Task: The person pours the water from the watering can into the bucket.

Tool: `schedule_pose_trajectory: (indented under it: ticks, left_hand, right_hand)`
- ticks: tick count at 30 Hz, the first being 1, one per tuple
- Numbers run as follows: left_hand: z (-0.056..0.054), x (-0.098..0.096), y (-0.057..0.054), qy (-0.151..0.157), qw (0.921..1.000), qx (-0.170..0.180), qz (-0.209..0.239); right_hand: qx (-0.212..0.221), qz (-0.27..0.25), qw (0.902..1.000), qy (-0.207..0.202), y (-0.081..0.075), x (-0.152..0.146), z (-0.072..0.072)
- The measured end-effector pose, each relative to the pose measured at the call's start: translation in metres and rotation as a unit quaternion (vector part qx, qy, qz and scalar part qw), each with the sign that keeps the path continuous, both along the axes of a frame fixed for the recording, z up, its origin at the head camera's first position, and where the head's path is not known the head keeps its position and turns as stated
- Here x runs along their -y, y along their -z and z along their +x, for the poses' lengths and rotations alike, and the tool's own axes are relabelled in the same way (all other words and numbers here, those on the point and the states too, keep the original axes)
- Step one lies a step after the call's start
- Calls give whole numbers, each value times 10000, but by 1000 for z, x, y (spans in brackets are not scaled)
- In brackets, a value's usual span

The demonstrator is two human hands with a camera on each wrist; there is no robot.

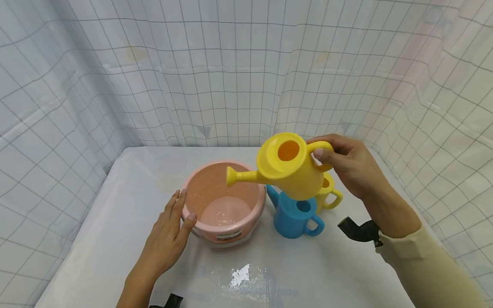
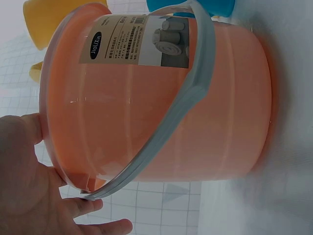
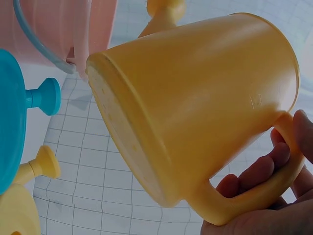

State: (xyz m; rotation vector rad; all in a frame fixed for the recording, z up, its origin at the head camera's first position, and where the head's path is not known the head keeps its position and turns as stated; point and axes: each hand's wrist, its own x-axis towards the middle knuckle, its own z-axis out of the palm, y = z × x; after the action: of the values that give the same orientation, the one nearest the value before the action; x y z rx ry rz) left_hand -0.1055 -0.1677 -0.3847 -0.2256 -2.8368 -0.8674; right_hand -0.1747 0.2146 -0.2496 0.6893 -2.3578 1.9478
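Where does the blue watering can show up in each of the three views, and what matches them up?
Head: blue watering can, right of and below centre.
Left wrist: a cut-off part at the top edge, slightly right of centre.
Right wrist: at the left edge, cut off.
Shared landmark: the pink bucket.

Bucket [image 2: 146,105] label [image 2: 132,41]: right of left fingers [image 2: 83,207], its print was illegible.
Watering can [image 3: 195,103] mark [image 3: 256,101]: near right fingers [image 3: 257,169], was unreadable.
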Motion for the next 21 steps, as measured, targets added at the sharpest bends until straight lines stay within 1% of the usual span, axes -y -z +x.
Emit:
schedule_pose_trajectory:
  ticks: [10,21]
  left_hand:
    - [0,0,0,4,9999,-98,-35]
    - [-1,1,1,55,9999,-106,-6]
  right_hand:
    - [-307,-596,9969,-419,5,-7,8]
    - [-336,-1154,9918,-444,16,-13,21]
